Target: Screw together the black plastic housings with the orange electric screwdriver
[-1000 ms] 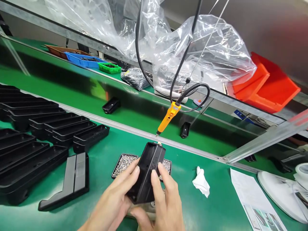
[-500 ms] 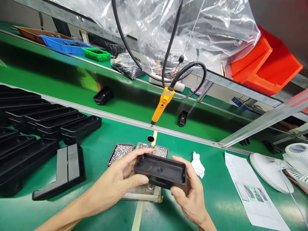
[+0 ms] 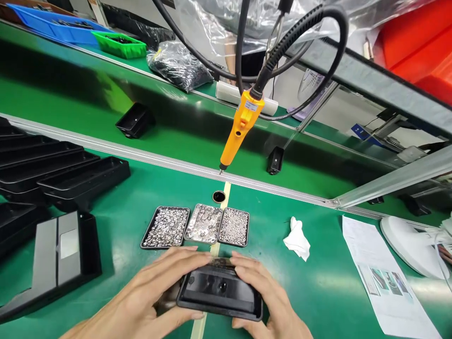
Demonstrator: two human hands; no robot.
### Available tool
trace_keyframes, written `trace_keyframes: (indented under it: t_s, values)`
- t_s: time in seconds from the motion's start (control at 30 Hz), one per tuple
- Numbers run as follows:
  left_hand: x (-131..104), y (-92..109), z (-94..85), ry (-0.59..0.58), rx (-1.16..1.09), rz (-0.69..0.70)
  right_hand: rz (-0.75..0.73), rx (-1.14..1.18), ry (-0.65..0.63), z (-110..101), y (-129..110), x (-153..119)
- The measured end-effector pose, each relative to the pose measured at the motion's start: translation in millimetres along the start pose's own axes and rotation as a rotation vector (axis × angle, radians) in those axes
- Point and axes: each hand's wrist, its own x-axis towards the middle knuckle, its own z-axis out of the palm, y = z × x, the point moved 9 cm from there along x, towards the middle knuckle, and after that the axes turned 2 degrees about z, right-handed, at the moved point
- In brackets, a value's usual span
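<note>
A black rectangular plastic housing sits low in the middle of the head view, its open side facing me and a round hole in its floor. My left hand grips its left end, fingers over the far edge and thumb at the near edge. On the right end my right hand grips it the same way. The housing and my hands cover most of what lies beneath. Just beyond stand a tray of metal washers, a middle tray of small metal parts and a tray of tiny metal rings.
A yellow electric screwdriver hangs above the bench on a cable. Several black housings lie at left, near a grey-and-black part. At right are a crumpled white cloth, a printed sheet and a white fan base.
Both hands have brought the housing down and closer to me, tilting it. The block seen under it is now covered. My view has moved nearer to the bench.
</note>
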Motion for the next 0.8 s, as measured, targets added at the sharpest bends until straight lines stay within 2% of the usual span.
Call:
trace_keyframes:
  t_s: [0.1, 0.3, 0.43, 0.6, 0.8]
  values:
    - [-8.8, -1.7, 5.4, -0.003, 0.098, 0.009, -0.027, -0.04, -0.025, -2.0, -5.4, 4.4]
    - [-27.5, -12.6, 18.0, 0.016, 0.095, -0.11, -0.074, -0.146, -0.033, -4.3, -7.4, 8.1]
    - [-22.7, -7.1, 16.7, 0.015, 0.182, -0.024, -0.184, -0.376, -0.03, -6.1, -10.7, 13.2]
    - [-11.3, 5.2, 13.6, -0.081, 0.311, 0.094, -0.059, -0.417, -0.095, -3.0, -0.3, 11.6]
    - [-6.9, 9.0, 8.3, -0.043, 0.297, 0.083, -0.015, -0.374, -0.165, 1.5, 6.0, 7.6]
